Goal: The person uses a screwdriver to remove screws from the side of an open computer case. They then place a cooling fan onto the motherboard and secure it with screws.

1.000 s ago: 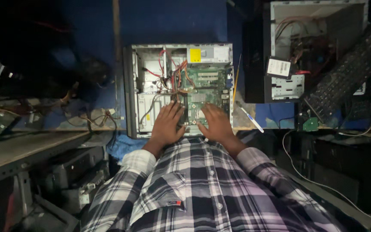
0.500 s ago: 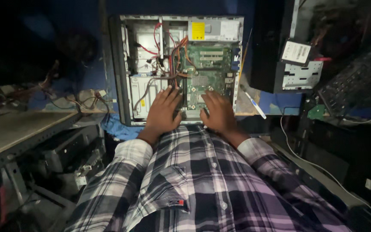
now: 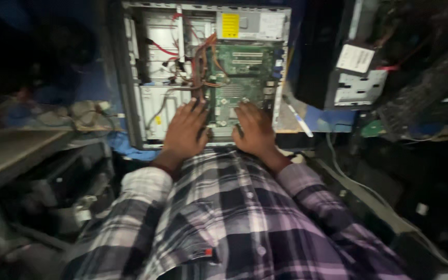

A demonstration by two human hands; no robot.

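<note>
An opened desktop computer case (image 3: pixel 146 78) lies on the workbench (image 3: pixel 291 116), its side panel off and its insides facing up. The person's left hand (image 3: pixel 185 132) rests flat, fingers spread wide, over the lower edge of the green motherboard (image 3: pixel 242 78), close to the bundle of orange and red cables (image 3: pixel 203 62). The right hand (image 3: pixel 255 129) lies just beside it, palm down, fingers loosely splayed on the board's lower right part, holding nothing. Whether either hand grips anything underneath, I cannot tell. The power supply with a yellow label (image 3: pixel 250 23) sits at the far end of the case. Another black computer tower (image 3: pixel 348 62) stands to the right.
</note>
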